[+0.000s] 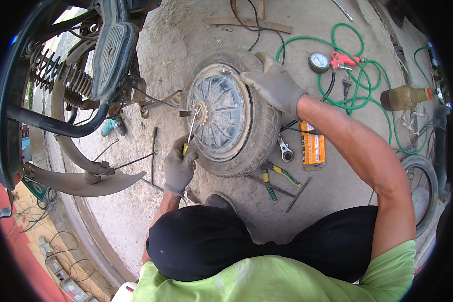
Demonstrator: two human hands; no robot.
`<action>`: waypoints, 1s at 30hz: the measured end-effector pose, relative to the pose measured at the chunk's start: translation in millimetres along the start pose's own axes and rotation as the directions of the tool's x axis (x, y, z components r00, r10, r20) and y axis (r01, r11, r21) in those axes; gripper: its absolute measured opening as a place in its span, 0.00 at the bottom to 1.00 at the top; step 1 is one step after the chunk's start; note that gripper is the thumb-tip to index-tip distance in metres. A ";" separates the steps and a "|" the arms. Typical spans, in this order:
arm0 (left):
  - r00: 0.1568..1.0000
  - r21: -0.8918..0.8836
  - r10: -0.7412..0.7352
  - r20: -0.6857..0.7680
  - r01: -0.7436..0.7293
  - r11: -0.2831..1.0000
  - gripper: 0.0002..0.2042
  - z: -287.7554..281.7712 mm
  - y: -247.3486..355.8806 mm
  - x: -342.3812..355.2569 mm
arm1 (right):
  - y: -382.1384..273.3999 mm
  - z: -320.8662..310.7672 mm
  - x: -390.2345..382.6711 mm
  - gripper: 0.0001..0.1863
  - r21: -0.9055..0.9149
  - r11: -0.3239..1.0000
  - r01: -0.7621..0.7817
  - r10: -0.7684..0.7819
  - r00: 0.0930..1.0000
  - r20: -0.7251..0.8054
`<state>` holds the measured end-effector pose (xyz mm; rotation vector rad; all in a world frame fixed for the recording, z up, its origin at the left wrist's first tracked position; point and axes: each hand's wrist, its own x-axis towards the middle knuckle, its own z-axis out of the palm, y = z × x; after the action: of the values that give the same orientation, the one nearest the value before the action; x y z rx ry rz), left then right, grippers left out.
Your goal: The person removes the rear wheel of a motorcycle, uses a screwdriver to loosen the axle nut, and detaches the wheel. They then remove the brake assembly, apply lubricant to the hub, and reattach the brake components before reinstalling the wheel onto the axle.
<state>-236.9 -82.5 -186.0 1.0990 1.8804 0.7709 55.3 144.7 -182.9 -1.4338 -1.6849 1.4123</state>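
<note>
My left hand [181, 168], in a grey glove, grips a screwdriver [186, 147] by its yellow handle; the metal shaft reaches up to the centre hub [202, 115] of a dusty wheel. My gloved right hand [271, 84] grips the upper right of the wheel's black tyre [257, 143], thumb toward the rim [246, 116]. The wheel stands tilted beside the vehicle, its spoked face toward me. A ratchet wrench [286, 150] and yellow-green pliers [286, 173] lie by the tyre.
The vehicle frame [55, 121] fills the upper left, with a drill [113, 126] below it. An orange socket case [312, 146], pressure-gauge inflator [318, 62], green hose [370, 85], bottle [405, 98] and loose tyre [422, 168] lie to the right; a T-handle tool [299, 194] lies before me.
</note>
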 end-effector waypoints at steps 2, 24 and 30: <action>0.999 0.035 -0.003 0.034 0.002 0.999 0.23 -13.6 -3.9 11.4 | -4.9 -0.9 -2.4 0.48 -0.022 1.000 -0.014 0.014 1.000 0.005; 0.881 0.839 -0.115 0.459 -0.387 0.383 0.16 -33.3 220.2 39.2 | 0.6 3.7 -37.6 0.47 -0.073 0.997 0.013 -0.012 1.000 0.026; 0.912 0.743 0.219 0.347 -0.410 0.529 0.16 -27.4 279.8 44.0 | 9.9 0.8 -35.5 0.46 -0.025 0.999 0.028 -0.028 0.999 0.015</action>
<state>-161.3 75.7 38.1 2.0551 1.8731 -0.1224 69.5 110.7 -184.0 -1.4109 -1.7307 1.3943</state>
